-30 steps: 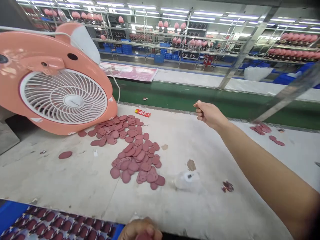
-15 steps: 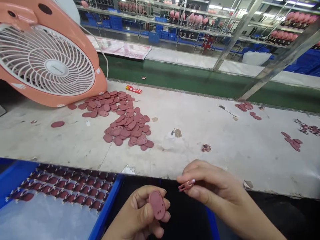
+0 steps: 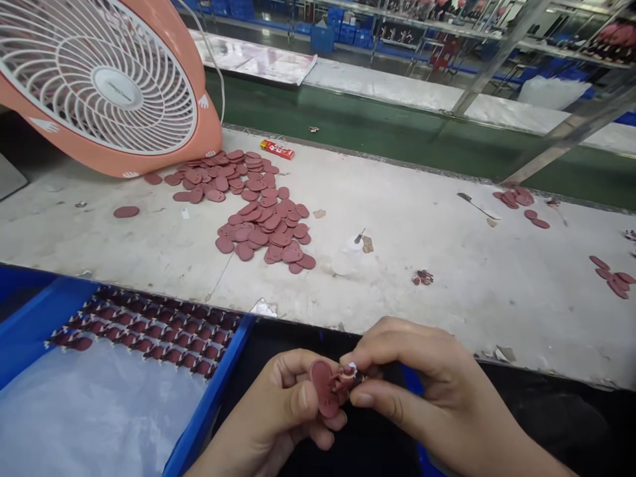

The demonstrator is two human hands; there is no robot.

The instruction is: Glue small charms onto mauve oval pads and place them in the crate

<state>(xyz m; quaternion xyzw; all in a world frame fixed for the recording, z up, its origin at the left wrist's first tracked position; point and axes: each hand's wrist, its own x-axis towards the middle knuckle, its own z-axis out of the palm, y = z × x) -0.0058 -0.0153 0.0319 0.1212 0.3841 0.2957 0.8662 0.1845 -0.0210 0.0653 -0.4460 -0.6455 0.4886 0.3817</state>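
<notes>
My left hand (image 3: 291,401) is closed on a flat maroon oval piece with small holes (image 3: 324,389), held tilted up between thumb and fingers. Against its right side, my right hand (image 3: 415,374) pinches a tiny maroon figure piece with a white and dark end (image 3: 348,376). The two pieces touch; whether they are joined I cannot tell. Beyond my hands, a large heap of maroon oval pieces (image 3: 263,228) lies on the worktable (image 3: 318,291). A small cluster of figure pieces (image 3: 423,277) is just beyond my right hand.
An orange fan (image 3: 211,106) stands at the back left. Below the table edge, a blue bin (image 3: 199,411) holds rows of assembled maroon pieces (image 3: 149,331) over plastic sheeting. A metal post (image 3: 551,146) slants at the right. More ovals (image 3: 514,197) and a red-yellow packet (image 3: 277,150) lie farther back.
My right hand has brought the small figure piece leftward against the oval in my left hand. The camera view has tilted down and shifted slightly left.
</notes>
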